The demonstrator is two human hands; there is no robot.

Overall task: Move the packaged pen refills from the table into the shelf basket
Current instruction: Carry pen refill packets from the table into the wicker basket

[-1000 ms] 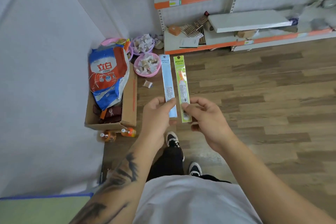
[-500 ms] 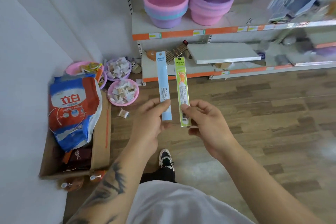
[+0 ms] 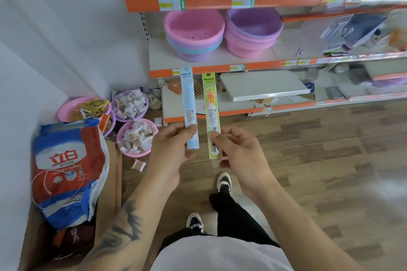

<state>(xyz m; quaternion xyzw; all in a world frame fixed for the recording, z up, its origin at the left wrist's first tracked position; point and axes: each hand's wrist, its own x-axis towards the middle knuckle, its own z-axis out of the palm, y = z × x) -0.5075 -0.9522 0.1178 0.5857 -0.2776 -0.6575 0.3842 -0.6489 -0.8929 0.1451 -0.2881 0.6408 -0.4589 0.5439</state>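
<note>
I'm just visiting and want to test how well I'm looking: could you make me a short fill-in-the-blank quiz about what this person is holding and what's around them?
1. The left hand pinches the ____ packet.
2. The right hand pinches the ____ packet.
3. Both packets are held ____, side by side and apart.
4. On the shelf the pink tub stack stands ____ of the purple tub stack.

Missing words: blue; green; upright; left
</note>
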